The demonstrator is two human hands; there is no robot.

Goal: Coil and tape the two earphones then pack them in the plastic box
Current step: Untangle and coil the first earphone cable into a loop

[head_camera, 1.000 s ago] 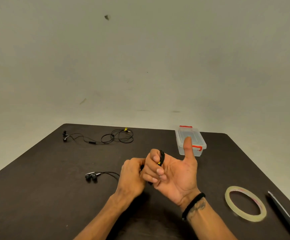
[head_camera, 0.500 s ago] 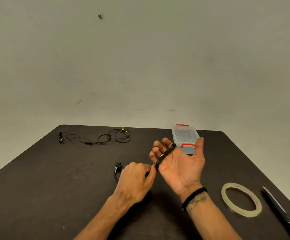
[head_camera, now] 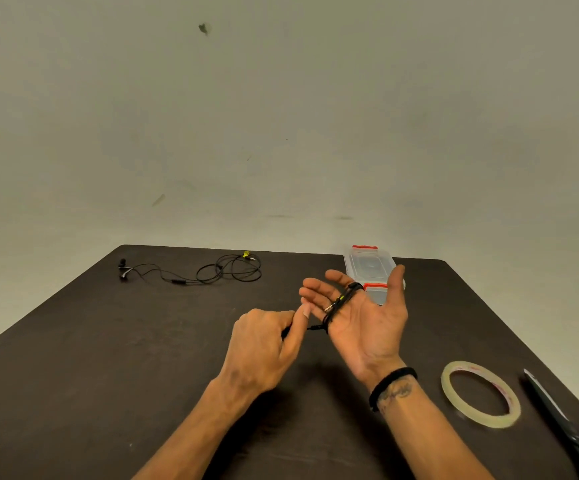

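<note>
My right hand [head_camera: 371,329] is held palm up over the dark table [head_camera: 108,358], fingers spread, with a black earphone cable [head_camera: 342,301] wound in a coil around the four fingers; its yellow-collared jack lies across them. Just left of it, my left hand [head_camera: 263,344] pinches the loose end of that cable, and the earbuds are hidden inside it. The second black earphone [head_camera: 211,271] lies loose and uncoiled at the table's far left. A clear plastic box [head_camera: 367,265] with red clasps, lid on, stands at the far edge behind my right hand.
A roll of clear tape [head_camera: 480,393] lies flat on the table to the right of my right forearm. Black scissors [head_camera: 558,420] lie along the right edge. A plain wall rises beyond the table's far edge.
My right hand opened from curled to flat with fingers spread. The left hand drew the cable in, and the earbuds that lay on the table are now out of sight in it.
</note>
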